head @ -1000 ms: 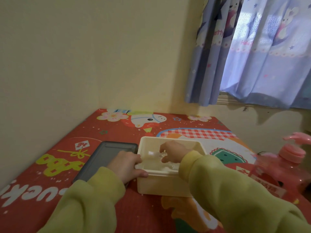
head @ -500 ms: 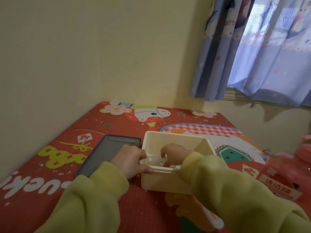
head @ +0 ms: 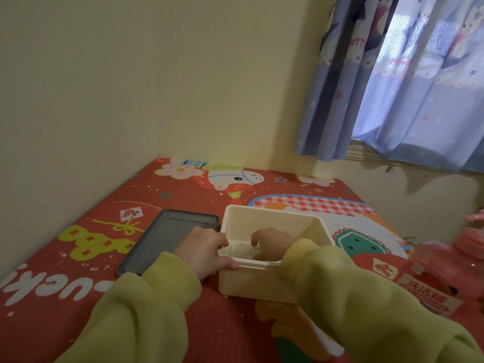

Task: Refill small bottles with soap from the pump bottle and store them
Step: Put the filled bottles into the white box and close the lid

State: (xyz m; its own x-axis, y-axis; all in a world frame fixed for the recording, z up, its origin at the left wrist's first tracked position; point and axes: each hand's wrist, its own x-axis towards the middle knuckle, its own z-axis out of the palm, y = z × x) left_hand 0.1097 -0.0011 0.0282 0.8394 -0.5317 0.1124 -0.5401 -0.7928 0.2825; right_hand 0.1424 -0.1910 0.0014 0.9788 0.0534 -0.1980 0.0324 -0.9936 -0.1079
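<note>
The left hand (head: 207, 251) grips the near-left rim of the cream box (head: 272, 224). The right hand (head: 272, 243), fingers curled, reaches inside among small clear bottles (head: 238, 250); whether it holds one cannot be told.
</note>
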